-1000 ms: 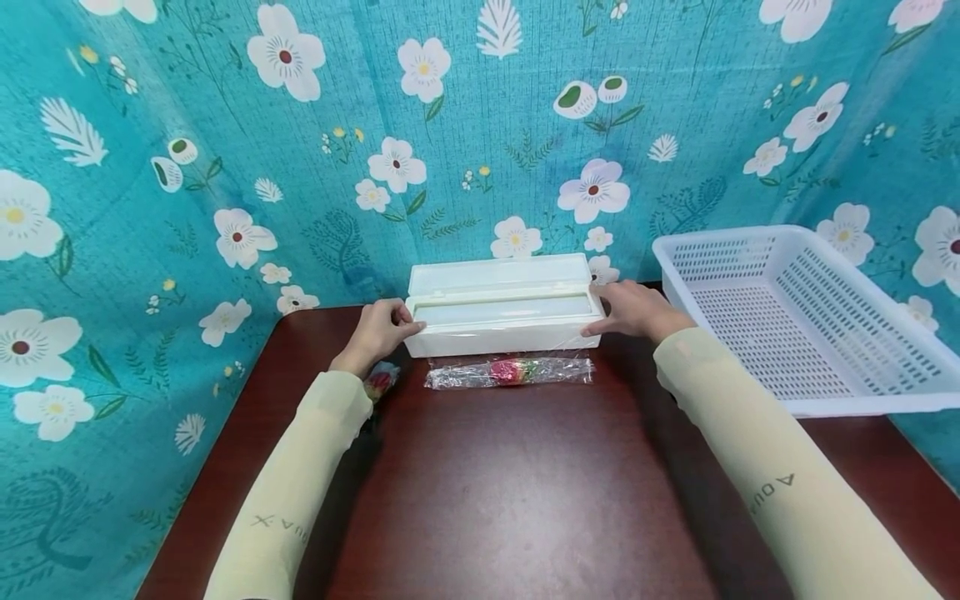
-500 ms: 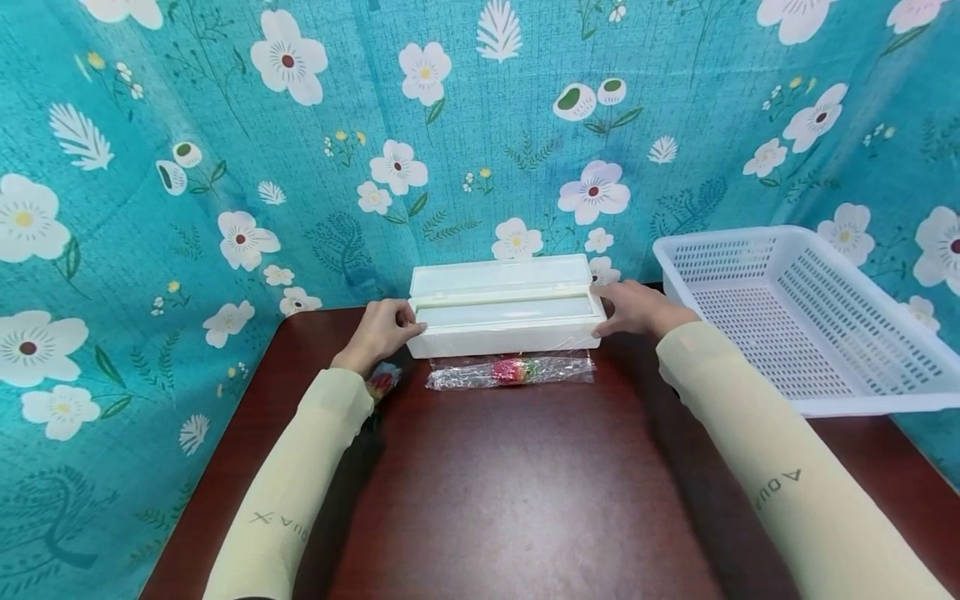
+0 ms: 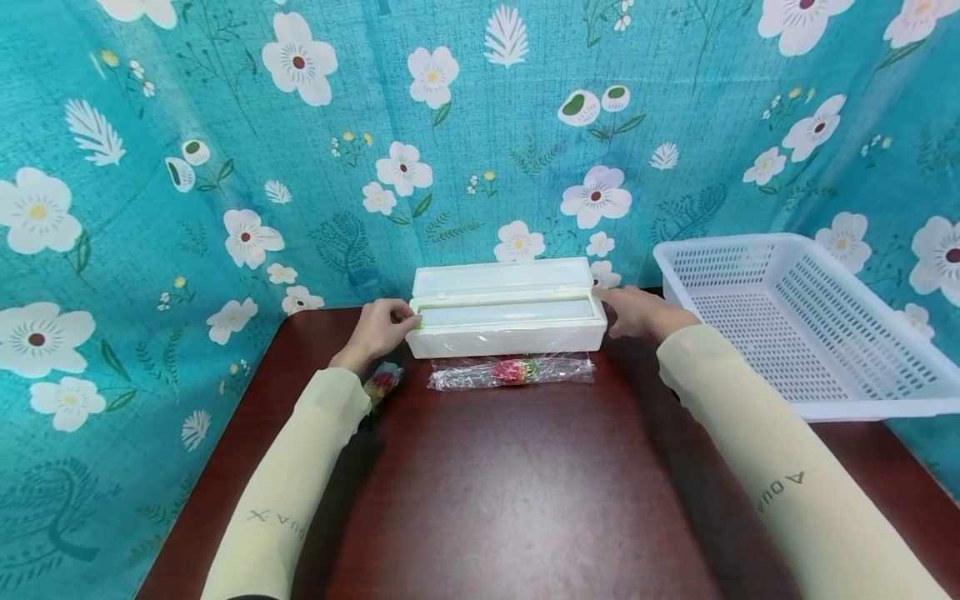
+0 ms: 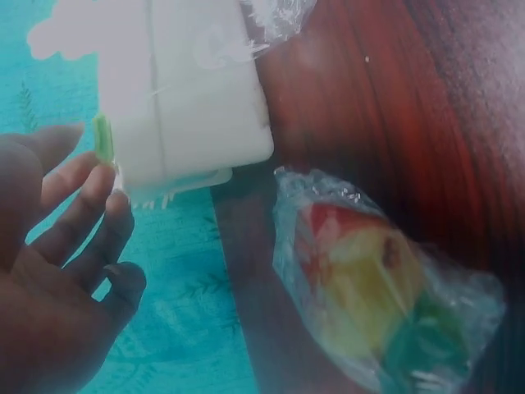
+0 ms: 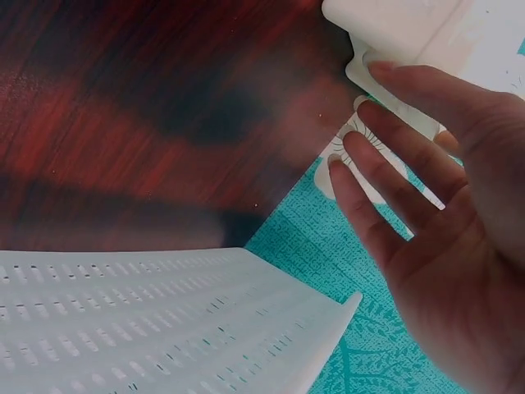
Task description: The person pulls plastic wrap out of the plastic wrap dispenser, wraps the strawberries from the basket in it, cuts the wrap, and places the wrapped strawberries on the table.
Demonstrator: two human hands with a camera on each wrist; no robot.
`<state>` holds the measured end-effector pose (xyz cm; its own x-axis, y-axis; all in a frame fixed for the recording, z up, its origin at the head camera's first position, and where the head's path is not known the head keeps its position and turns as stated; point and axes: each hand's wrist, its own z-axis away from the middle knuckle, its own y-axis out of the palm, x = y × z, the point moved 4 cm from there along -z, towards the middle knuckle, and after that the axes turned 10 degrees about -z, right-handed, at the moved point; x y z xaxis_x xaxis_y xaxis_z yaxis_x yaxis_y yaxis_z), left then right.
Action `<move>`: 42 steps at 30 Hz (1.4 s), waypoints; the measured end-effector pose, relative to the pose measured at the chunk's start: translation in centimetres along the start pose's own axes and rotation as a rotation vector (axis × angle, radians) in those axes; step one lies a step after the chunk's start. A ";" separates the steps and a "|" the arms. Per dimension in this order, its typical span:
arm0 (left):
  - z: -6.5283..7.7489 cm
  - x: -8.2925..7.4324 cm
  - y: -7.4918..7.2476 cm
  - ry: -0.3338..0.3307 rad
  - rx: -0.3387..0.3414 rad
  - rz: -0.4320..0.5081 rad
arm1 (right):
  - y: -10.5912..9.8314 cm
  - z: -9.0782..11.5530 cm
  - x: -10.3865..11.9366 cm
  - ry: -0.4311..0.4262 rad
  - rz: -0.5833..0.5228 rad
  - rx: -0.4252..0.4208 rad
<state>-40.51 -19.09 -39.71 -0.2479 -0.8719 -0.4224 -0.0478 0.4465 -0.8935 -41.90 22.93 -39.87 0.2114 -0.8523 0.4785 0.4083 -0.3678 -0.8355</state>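
A long white cling film dispenser [image 3: 510, 337] stands near the back of the table with its lid raised and a white roll [image 3: 506, 315] inside. At its left end, my left hand [image 3: 377, 331] pinches a small green tab [image 4: 102, 139] between thumb and fingers. Beside the right end is my right hand [image 3: 636, 312]; in the right wrist view its fingers are extended and the thumb [image 5: 418, 86] lies near the box corner. Clear film hangs over the box front. Just before it lies a clear-wrapped strip with a red and green piece [image 3: 513, 372].
Near my left wrist lies another clear-wrapped item [image 4: 361, 283], red, yellow and green. A white perforated basket [image 3: 765, 333] stands at the right. Behind the dark red table [image 3: 517, 492] hangs a teal flowered cloth [image 3: 465, 125].
My left fingers have drawn back slightly to the left, and the green tab now shows. My right thumb has come off the box's front corner. The box has barely moved.
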 end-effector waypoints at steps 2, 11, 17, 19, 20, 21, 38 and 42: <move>0.2 -0.1 -0.4 -0.003 -0.041 -0.006 | 0.0 0.1 0.0 0.008 0.034 -0.015; 4.1 -4.0 -1.6 0.347 -0.114 -0.128 | -0.7 3.8 3.1 -0.100 0.288 -0.287; 6.8 -6.5 1.4 0.509 0.089 -0.260 | 2.6 6.5 4.6 -0.312 0.226 -0.285; 7.0 -6.8 2.6 0.515 0.126 -0.302 | 4.3 6.5 4.6 -0.367 0.224 -0.247; 7.0 -6.9 3.1 0.512 0.144 -0.323 | 5.0 6.4 4.5 -0.390 0.232 -0.234; 7.0 -7.0 3.6 0.511 0.154 -0.345 | 5.8 6.2 4.4 -0.406 0.242 -0.222; 5.1 -5.9 6.7 0.403 0.243 -0.421 | 9.0 3.4 3.7 -0.437 0.356 -0.237; 5.1 -5.9 6.6 0.422 0.232 -0.383 | 9.1 3.0 3.2 -0.416 0.342 -0.220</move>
<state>-34.42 -12.01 -43.85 -0.6188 -0.7855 -0.0105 -0.0090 0.0204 -0.9998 -34.82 18.02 -45.09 0.6482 -0.7347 0.2000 0.0703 -0.2038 -0.9765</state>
